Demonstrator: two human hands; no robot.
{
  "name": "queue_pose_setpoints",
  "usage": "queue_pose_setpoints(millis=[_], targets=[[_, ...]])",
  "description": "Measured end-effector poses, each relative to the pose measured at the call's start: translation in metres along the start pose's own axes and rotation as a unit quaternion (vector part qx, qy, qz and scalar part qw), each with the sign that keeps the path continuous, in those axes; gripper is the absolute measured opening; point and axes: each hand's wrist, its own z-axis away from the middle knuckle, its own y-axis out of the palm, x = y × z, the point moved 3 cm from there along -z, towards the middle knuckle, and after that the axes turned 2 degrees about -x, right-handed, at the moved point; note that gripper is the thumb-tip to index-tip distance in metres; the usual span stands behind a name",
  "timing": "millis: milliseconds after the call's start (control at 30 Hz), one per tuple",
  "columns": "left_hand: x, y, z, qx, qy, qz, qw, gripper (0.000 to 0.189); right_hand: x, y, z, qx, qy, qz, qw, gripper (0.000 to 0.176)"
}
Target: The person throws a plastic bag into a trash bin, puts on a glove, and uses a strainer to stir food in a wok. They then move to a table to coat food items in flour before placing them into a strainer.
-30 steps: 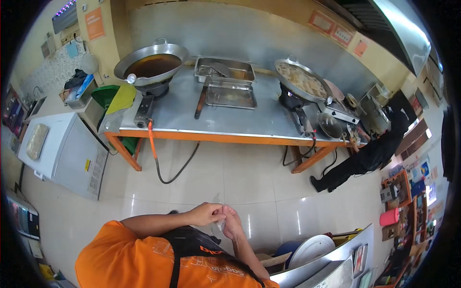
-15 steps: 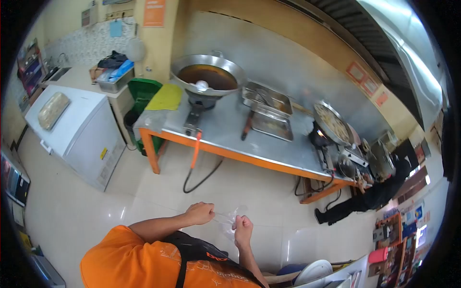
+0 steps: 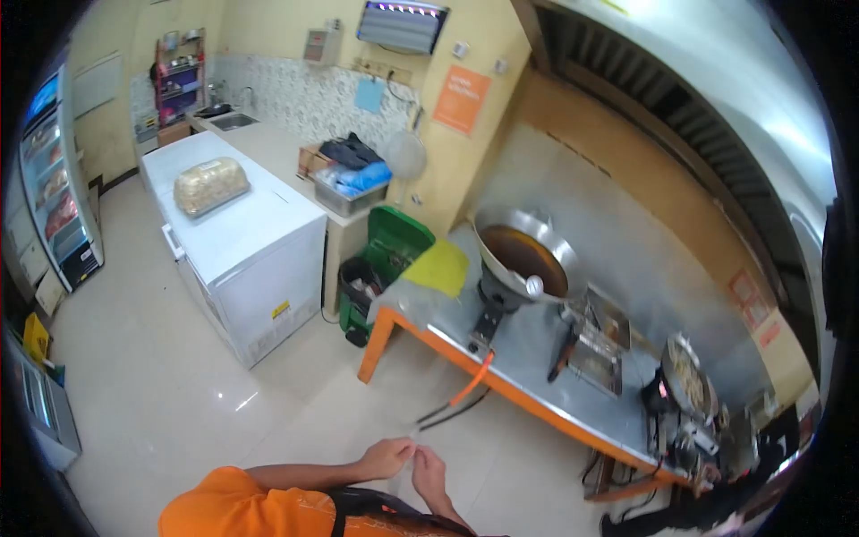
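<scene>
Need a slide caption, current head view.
Left hand and right hand close together over tiled floor, a wok and metal-topped table beyond.

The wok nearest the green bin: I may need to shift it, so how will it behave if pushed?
The wok is probably heavy, since dark liquid covers much of its inside. That liquid would likely slosh if the wok were nudged. It may also rock or tip, as its wide bowl sits on a much narrower burner.
</scene>
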Motion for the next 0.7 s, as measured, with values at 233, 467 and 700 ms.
queue_pose_setpoints(millis=[233, 467, 700], targets=[[-0.004, -0.004, -0.009, 0.096, 0.0, -0.12, 0.988, 0.021, -0.041, 0.012, -0.046, 0.071, 0.226, -0.307, 0.922, 0.034], [-0.06, -0.001, -0.069, 0.127, 0.09, -0.149, 0.976, 0.022, -0.063, -0.02, -0.09, 0.054, 0.284, -0.604, 0.742, 0.028], [-0.085, 0.019, -0.127, 0.103, 0.272, -0.237, 0.927, 0.023, -0.079, -0.059, -0.15, -0.06, 0.154, -0.709, 0.686, 0.043]])
